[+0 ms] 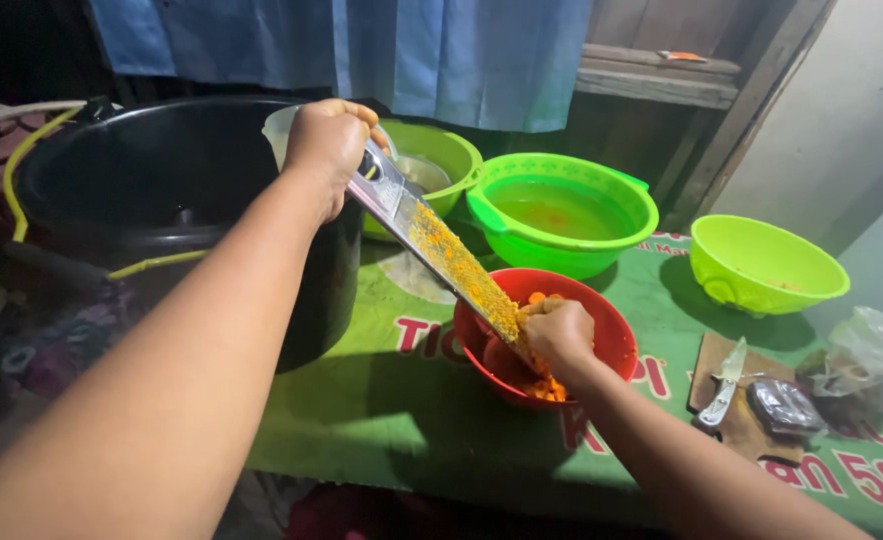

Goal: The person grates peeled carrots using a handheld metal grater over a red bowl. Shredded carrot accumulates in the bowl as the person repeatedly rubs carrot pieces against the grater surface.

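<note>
The left hand has its grip closed on the top end of a flat metal grater, which slopes down from it into the red bowl on the green tabletop. The right hand is closed on a small orange piece, pressed against the low end of the grater, just over the orange shreds in the bowl. The grater looks stiff and light but sharp on its face, so it is best held at the smooth top end, and the piece looks wet, slippery and small, so the fingers are close to the teeth.
</note>
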